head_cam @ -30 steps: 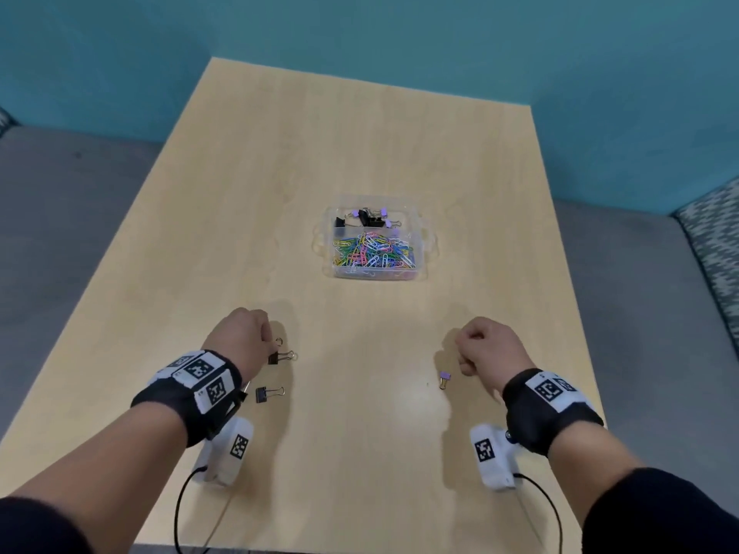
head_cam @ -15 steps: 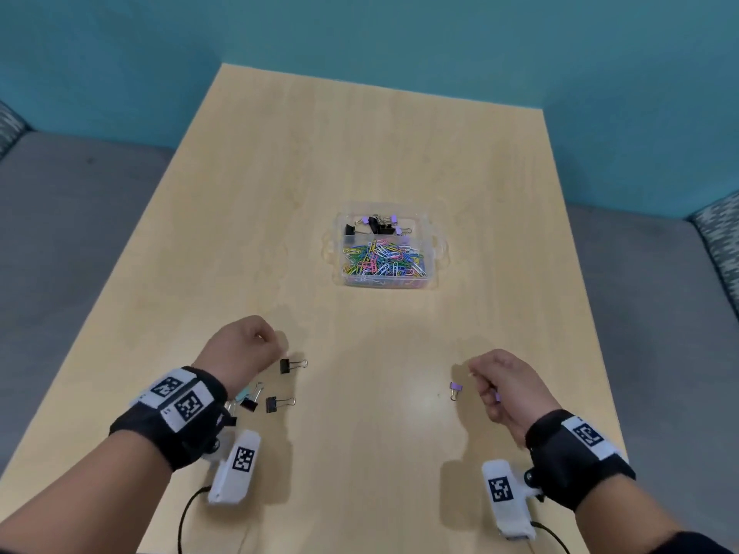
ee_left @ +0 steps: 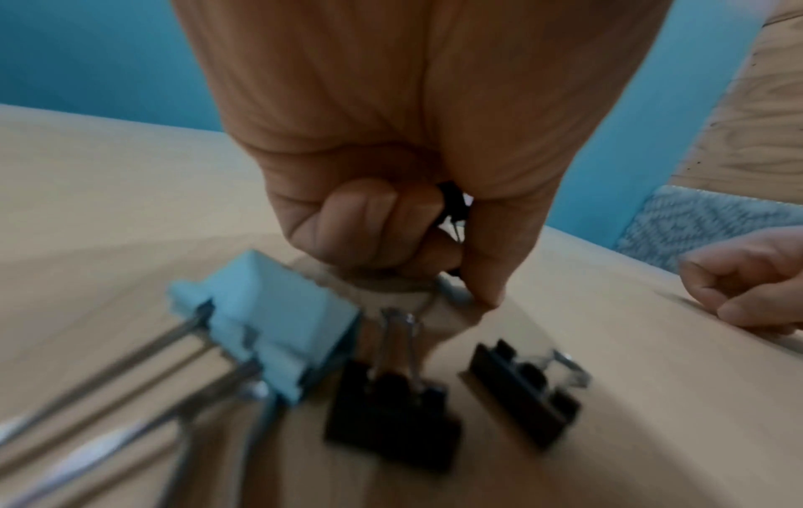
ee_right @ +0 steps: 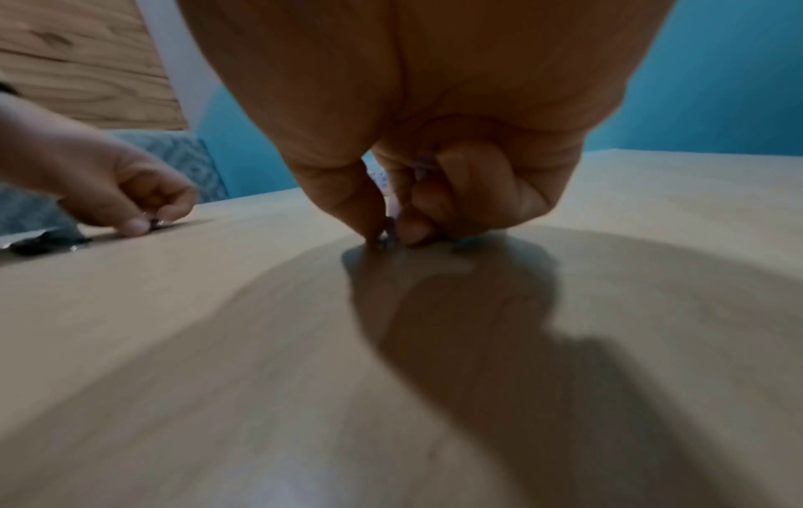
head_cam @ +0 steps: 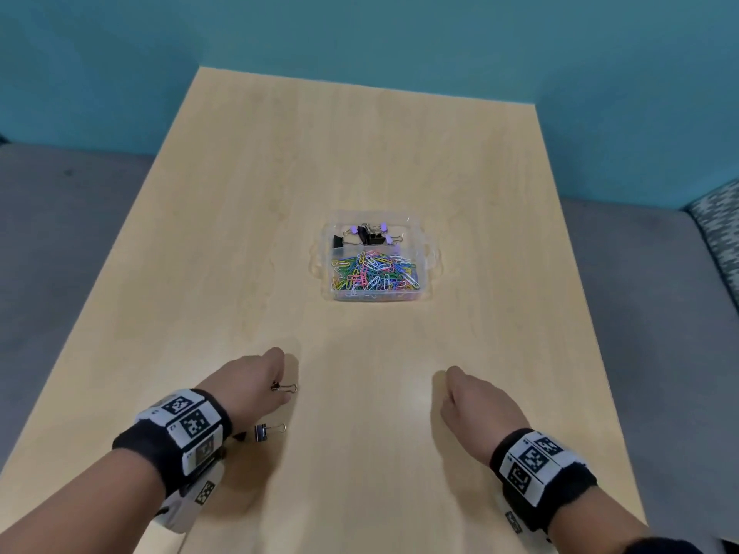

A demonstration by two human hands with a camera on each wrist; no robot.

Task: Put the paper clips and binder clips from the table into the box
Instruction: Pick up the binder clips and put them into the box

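The clear plastic box (head_cam: 376, 296) stands mid-table, with coloured paper clips (head_cam: 374, 273) in front and binder clips (head_cam: 370, 235) at the back. My left hand (head_cam: 276, 387) pinches a black binder clip (head_cam: 286, 388) on the table; the left wrist view shows another black clip (ee_left: 452, 206) curled into its palm. A second black binder clip (head_cam: 266, 432) lies just nearer me. The left wrist view also shows a light blue binder clip (ee_left: 278, 326) and two black ones (ee_left: 391, 412) (ee_left: 521, 388). My right hand (head_cam: 448, 393) (ee_right: 388, 233) pinches a small purple clip against the table, mostly hidden.
The wooden table (head_cam: 360, 153) runs to a teal wall at its far edge. Grey floor lies on both sides, and a patterned cushion (head_cam: 720, 217) sits at the far right. Wrist cameras hang under both forearms.
My right hand has come down over the purple binder clip, which now hides under its fingers. My left hand has reached forward onto the farther black clip.
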